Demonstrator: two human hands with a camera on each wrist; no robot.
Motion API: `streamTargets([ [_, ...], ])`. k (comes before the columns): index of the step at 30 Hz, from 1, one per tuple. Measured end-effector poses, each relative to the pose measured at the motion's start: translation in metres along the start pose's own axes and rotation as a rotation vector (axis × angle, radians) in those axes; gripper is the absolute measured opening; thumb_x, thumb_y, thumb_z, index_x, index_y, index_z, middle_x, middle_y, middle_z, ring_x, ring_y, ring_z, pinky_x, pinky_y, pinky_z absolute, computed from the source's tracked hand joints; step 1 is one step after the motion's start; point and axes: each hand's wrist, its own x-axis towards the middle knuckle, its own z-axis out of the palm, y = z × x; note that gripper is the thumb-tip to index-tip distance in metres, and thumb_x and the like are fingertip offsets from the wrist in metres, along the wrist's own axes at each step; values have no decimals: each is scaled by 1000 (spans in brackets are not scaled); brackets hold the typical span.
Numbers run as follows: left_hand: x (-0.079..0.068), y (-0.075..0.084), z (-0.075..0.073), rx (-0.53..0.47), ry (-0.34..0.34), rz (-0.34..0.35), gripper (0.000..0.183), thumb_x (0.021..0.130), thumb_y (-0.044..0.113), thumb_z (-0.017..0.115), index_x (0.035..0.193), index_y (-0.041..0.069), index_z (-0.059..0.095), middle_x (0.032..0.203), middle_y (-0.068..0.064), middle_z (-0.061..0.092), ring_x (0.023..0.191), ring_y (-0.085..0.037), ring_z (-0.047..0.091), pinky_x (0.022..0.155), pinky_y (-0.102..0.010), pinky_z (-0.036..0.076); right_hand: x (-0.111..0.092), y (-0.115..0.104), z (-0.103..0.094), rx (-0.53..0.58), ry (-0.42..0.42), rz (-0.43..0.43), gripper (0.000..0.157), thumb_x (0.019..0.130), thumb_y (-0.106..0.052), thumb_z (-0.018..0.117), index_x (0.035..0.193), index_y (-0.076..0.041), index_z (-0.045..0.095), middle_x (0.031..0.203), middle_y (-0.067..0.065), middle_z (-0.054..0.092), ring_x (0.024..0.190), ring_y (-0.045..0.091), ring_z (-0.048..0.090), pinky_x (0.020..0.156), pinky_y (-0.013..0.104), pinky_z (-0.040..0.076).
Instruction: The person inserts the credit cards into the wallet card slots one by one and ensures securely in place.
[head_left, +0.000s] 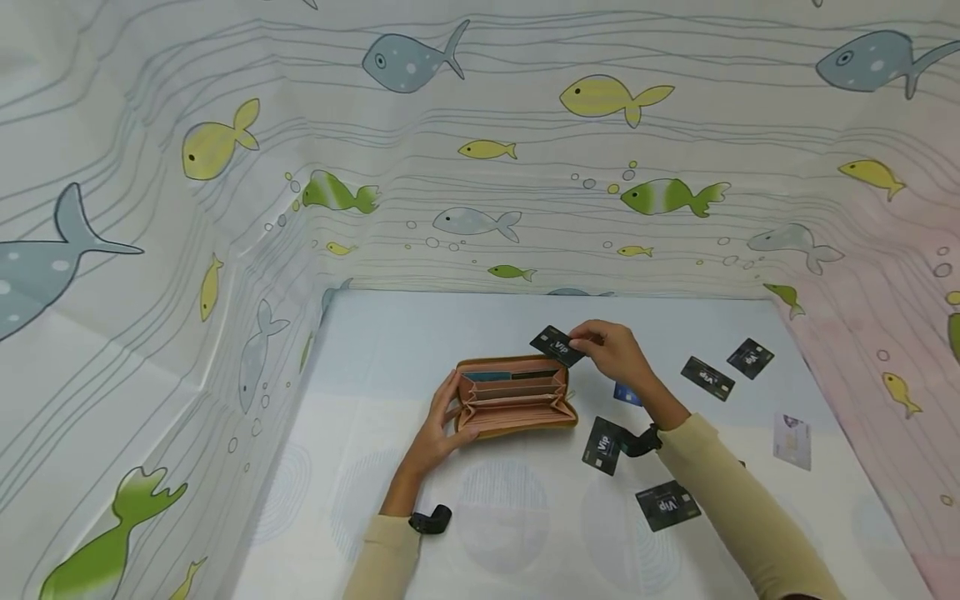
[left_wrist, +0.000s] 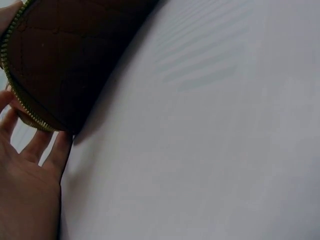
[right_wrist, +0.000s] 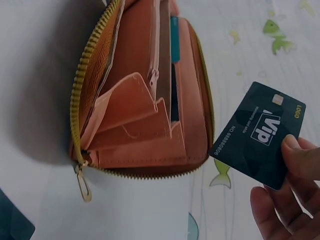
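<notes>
1. Pinching a VIP card (head_left: 555, 342) between thumb and fingers, my right hand (head_left: 617, 352) is by the far right corner of the wallet (head_left: 517, 432); I cannot tell whether card and rim touch.
2. My left hand (head_left: 433, 435) holds the wallet's left end, its thumb spread apart from the fingers at the near corner.
3. The wallet lies unzipped on the table (head_left: 375, 358), left of the loose cards, its pleated pockets showing.
4. Its far side holds a teal card (head_left: 486, 377) on the left and a dark card (head_left: 534, 375) on the right.
5. Right of the wallet, a blue card (head_left: 627, 395) shows partly behind my arm.
6. Nearer me lie two black cards (head_left: 601, 447).
7. Farther right are two more black ones, with a pale card (head_left: 792, 442) nearer than both.
</notes>
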Motion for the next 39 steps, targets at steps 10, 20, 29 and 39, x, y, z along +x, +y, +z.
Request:
streamTargets([
  [10, 1, -1, -1, 6, 6, -4, 94, 90, 0, 68, 161, 2, 6, 166, -25, -5, 151, -48, 11, 112, -69, 30, 11, -10, 19, -16, -34, -135, 13, 95, -11, 68, 105, -6, 75, 106, 13, 74, 86, 25, 69, 72, 37, 56],
  [20, 2, -23, 0, 17, 28, -12, 96, 91, 6, 69, 163, 17, 7, 169, -11, -3, 154, -38, 10, 114, -66, 30, 15, -7, 31, -29, -63, -167, 12, 94, -10, 69, 103, -6, 75, 104, 12, 74, 86, 25, 69, 75, 41, 57],
  [29, 3, -1, -2, 17, 5, -6, 94, 91, 2, 67, 161, 3, 5, 166, -25, -5, 152, -47, 8, 112, -68, 30, 14, -7, 35, -31, -65, -184, 11, 94, -9, 69, 102, -6, 75, 102, 11, 74, 85, 25, 70, 74, 41, 58],
  [39, 2, 0, -1, -4, 14, -15, 94, 90, 0, 67, 161, 3, 6, 166, -25, -5, 152, -46, 8, 113, -69, 29, 14, -3, 39, -51, -67, -225, 11, 94, -9, 69, 102, -7, 76, 100, 10, 73, 87, 24, 69, 75, 41, 57],
])
